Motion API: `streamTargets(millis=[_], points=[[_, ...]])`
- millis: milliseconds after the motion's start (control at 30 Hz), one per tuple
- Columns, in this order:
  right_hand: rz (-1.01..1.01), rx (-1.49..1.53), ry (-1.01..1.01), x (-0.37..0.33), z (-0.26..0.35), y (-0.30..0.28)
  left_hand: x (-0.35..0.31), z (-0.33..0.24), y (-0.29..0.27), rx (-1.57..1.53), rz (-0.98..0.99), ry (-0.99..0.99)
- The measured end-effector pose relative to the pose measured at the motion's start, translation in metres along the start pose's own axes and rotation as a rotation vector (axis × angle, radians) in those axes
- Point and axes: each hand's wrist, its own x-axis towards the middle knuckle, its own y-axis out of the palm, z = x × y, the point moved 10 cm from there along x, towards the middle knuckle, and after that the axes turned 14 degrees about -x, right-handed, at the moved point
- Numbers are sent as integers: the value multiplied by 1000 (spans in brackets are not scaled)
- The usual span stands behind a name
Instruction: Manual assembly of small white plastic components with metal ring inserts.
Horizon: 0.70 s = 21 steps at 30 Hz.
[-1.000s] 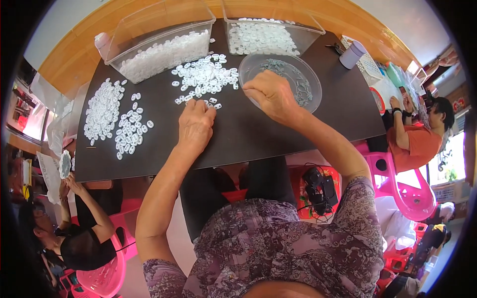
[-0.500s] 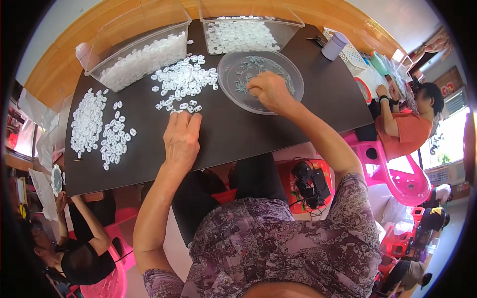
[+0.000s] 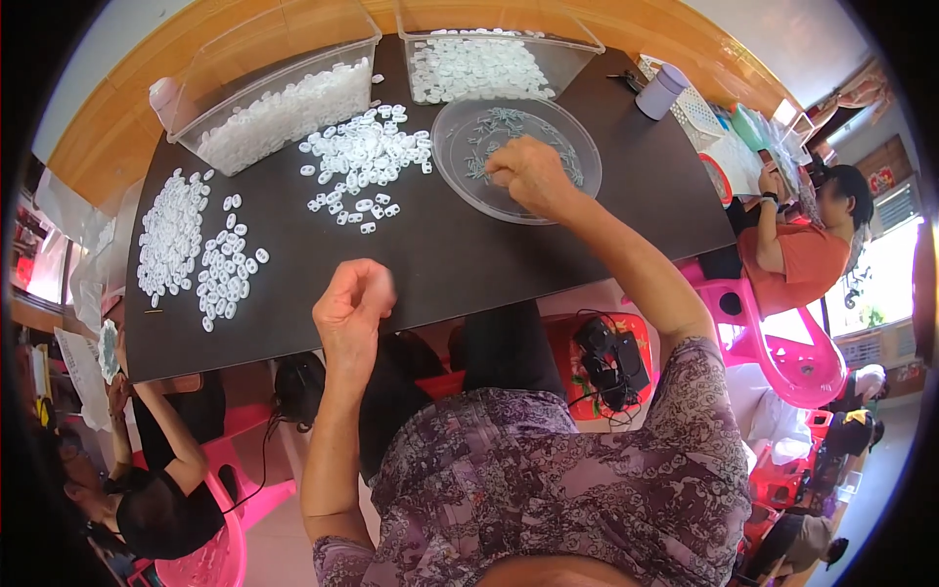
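Holding my right hand (image 3: 533, 178) over the round tray (image 3: 458, 186) of grey pins (image 3: 503, 119), I have its fingertips bunched together; whether they pinch one I cannot tell. My left hand (image 3: 352, 298), blurred and curled, sits apart from the white pieces (image 3: 367, 149), its grip unclear.

- Lavender cup (image 3: 662, 93), right of and beyond the right fingers (image 3: 501, 164)
- Black cabled devices (image 3: 614, 362), lower and right of those fingers
- Pink chair (image 3: 828, 374), farther right

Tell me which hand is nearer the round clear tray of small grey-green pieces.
Right. The right hand is over the tray; the left hand is outside it, to the left and lower in the view.
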Motion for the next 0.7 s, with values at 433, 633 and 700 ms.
streamTargets(millis=[433,633,700], points=[[69,-183,-128,5,25,22,-12,10,6,-345,-18,-63],[99,-155,-145,2,20,27,-17,11,0,-304,-38,-44],[74,-158,-168,1,23,25,-18,8,0,-307,-41,-44]])
